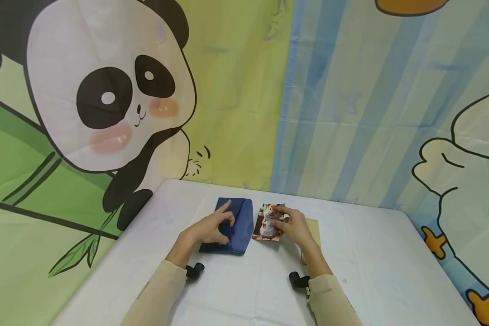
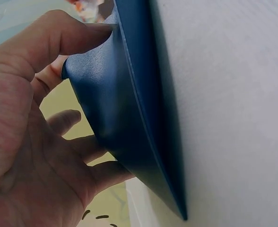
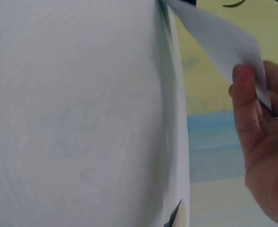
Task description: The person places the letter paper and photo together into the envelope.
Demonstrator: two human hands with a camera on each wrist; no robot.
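Note:
A dark blue envelope (image 1: 240, 231) lies on the white table, left of the middle. My left hand (image 1: 213, 228) grips it, thumb at one edge and index finger at another; in the left wrist view the envelope (image 2: 106, 104) bulges between them, while the other fingers are spread behind it. Just to its right, my right hand (image 1: 295, 226) pinches a picture card (image 1: 267, 226) printed with a white animal in an apron. The right wrist view shows the card's plain pale back (image 3: 224, 42), tilted off the table, with the thumb on it and fingers behind.
Partly under the right forearm, a flat beige piece (image 1: 314, 231) lies on the white table (image 1: 371, 267). Behind the table hangs a cloth backdrop (image 1: 236, 99) with a large cartoon panda and blue stripes. A black wrist mount (image 1: 195, 270) shows at the left cuff.

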